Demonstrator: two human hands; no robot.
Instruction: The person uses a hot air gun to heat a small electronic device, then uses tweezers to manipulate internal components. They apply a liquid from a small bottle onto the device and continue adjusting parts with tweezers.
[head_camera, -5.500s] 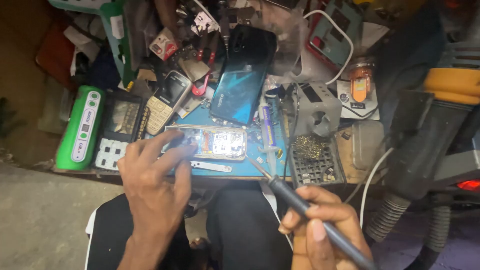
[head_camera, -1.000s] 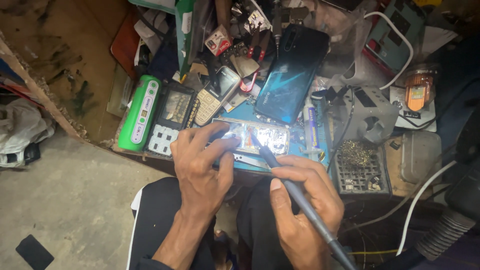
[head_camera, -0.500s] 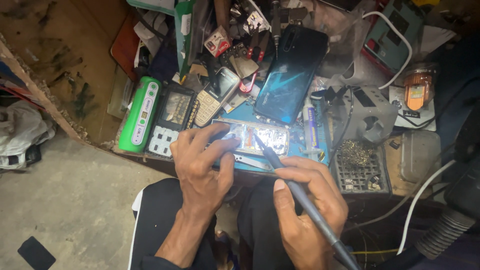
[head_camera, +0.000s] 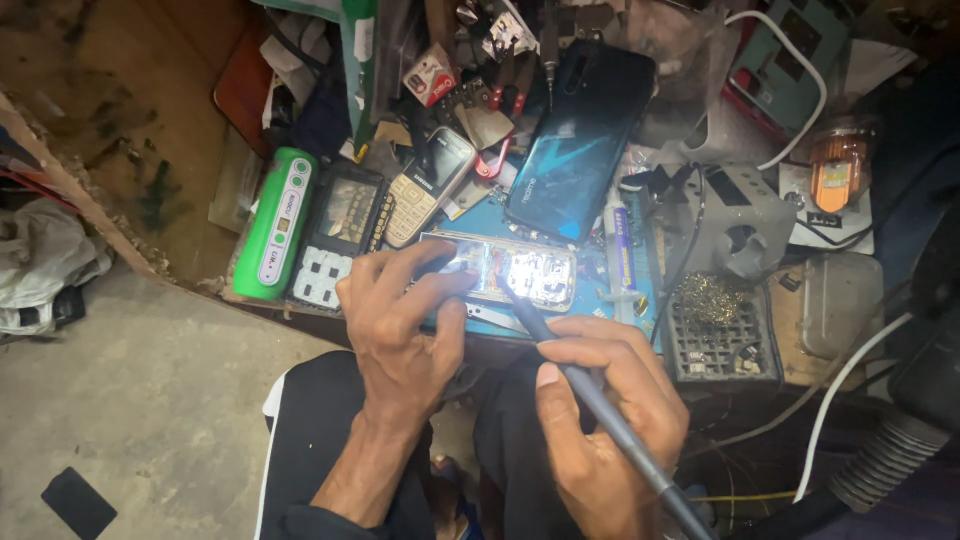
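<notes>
**Opened phone under soldering iron, cluttered repair bench**

While the right hand (head_camera: 600, 420) is clenched pen-fashion around the grey soldering iron (head_camera: 600, 410), the iron's tip rests on the brightly lit opened phone (head_camera: 505, 268). Thumb and forefinger close on the iron's barrel; its handle runs back toward the lower right corner of the view.

Left hand (head_camera: 400, 320): fingers pressed down on the left end of the opened phone, pinning it flat; not wrapped around it.

Opened phone: lies lengthwise on a blue mat (head_camera: 600, 255) at the near edge of the bench, directly between the two hands, interior face up.

Items just beside:
- Keypad phone (head_camera: 428, 188), pale, tilted, behind the left fingers.
- Dark frame (head_camera: 345, 215) with a white keypad piece (head_camera: 322, 275) at its near end, left of the hand.
- Green device (head_camera: 277, 225), oblong, at the far left of the bench.
- Smartphone (head_camera: 580, 145), teal-black back up, leaning diagonally behind the mat.
- Syringe (head_camera: 622, 250) along the right edge of the mat.

Items further out:
- Grey stand (head_camera: 740, 215) right of the mat.
- Tray of brass wool (head_camera: 715, 310) near the right hand.
- Orange-topped jar (head_camera: 838, 165) at far right.
- White cable (head_camera: 810, 90) looping above.
</notes>
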